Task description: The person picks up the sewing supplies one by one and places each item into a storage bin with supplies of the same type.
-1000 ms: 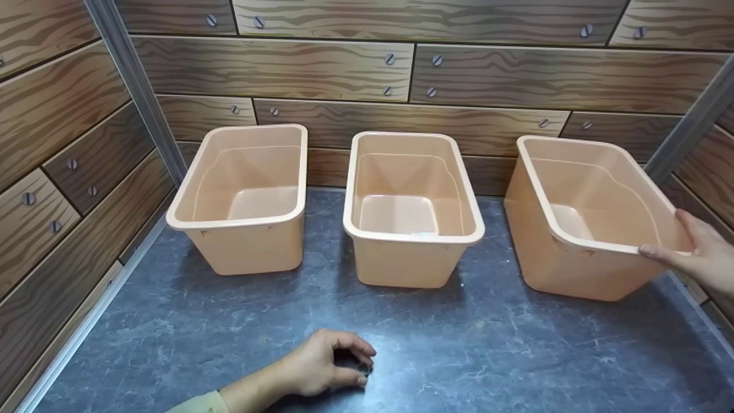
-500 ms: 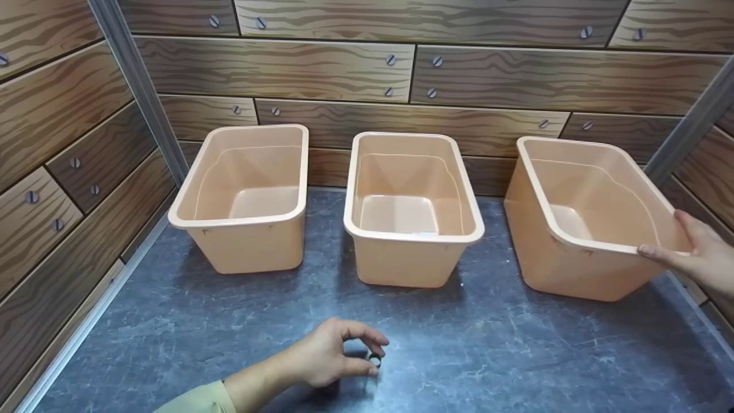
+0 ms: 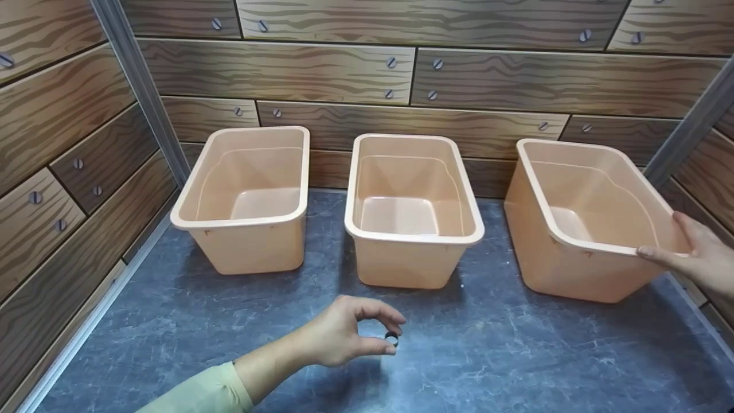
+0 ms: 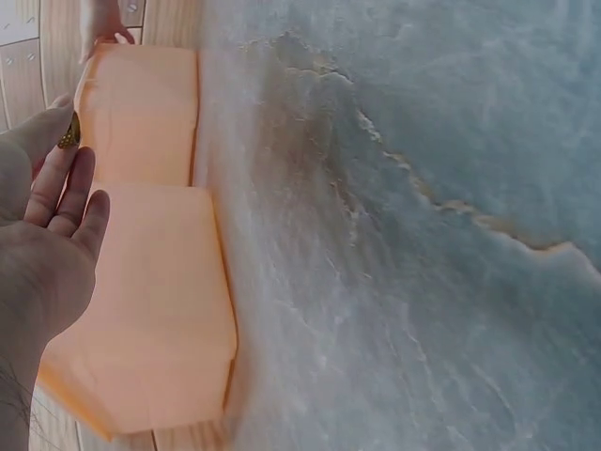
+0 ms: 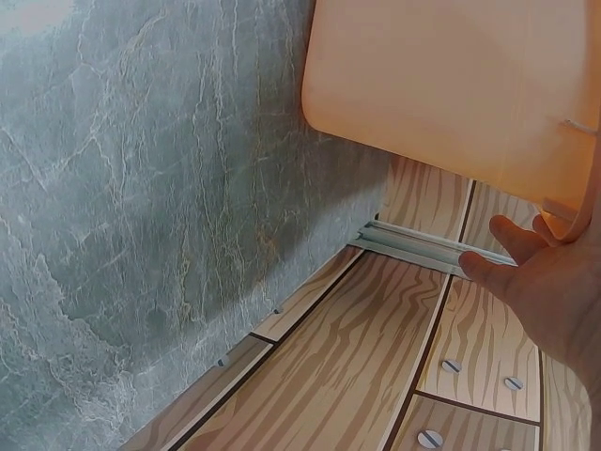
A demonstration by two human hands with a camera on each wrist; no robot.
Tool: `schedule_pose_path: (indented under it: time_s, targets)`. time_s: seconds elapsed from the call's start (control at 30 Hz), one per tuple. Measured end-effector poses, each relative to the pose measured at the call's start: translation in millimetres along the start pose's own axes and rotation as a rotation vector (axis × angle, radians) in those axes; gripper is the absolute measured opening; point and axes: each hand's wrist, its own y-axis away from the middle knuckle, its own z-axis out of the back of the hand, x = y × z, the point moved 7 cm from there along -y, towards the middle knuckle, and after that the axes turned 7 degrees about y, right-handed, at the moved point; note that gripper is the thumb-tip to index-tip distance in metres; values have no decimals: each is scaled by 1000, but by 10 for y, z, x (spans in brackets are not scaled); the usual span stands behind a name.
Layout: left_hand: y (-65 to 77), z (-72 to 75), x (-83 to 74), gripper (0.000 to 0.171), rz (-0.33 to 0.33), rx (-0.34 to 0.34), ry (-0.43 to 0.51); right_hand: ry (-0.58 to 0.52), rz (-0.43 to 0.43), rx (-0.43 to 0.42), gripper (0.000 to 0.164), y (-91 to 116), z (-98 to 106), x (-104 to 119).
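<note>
My left hand (image 3: 338, 335) is raised above the tabletop and pinches a small ring-shaped thing (image 3: 391, 339) between thumb and fingers. Dark-rimmed in the head view, the ring-shaped thing (image 4: 69, 132) shows a gold, dotted side in the left wrist view. At the right, my right hand (image 3: 697, 252) grips the near right corner of the right bin's rim, with the thumb along the front edge. That right bin (image 3: 585, 272), peach plastic, stands angled on the table. In the right wrist view, the fingers of my right hand (image 5: 554, 291) reach under the rim.
Two more peach bins, a middle bin (image 3: 407, 261) and a left bin (image 3: 252, 249), stand in line along the wood-patterned back wall (image 3: 321, 69). The dark marbled table (image 3: 487, 355) lies in front. Metal strips (image 3: 143, 97) edge the side walls.
My left hand has lifted the ring-shaped thing up and forward, to the right, away from the tabletop. My right hand keeps its grip on the right bin, which has not moved.
</note>
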Motion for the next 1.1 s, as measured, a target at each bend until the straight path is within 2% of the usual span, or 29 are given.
schedule_pose_path:
  time_s: [0.1,0.3,0.57,0.63,0.8,0.93,1.1]
  targets:
    - [-49,-12,-40,35,-20,3,-19,-5,-9,7,113,17,-6,10]
    - [-207,-33,-158,34,-46,-1,-36,-20,21,-38,110,19,-11,34]
    - [-468,-74,-429,35,-126,0,-102,-24,44,-77,108,-8,3,55]
    - [-537,-85,-492,35,-134,7,-92,-28,49,-86,107,-13,7,66]
    - [-705,-102,-625,35,-150,19,-68,-22,31,-70,109,-8,5,48]
    - [-822,-112,-731,37,-193,17,-111,-22,23,-52,111,-8,-1,31]
    - [-975,-125,-800,38,-199,4,-119,-41,27,-39,112,-17,-7,19]
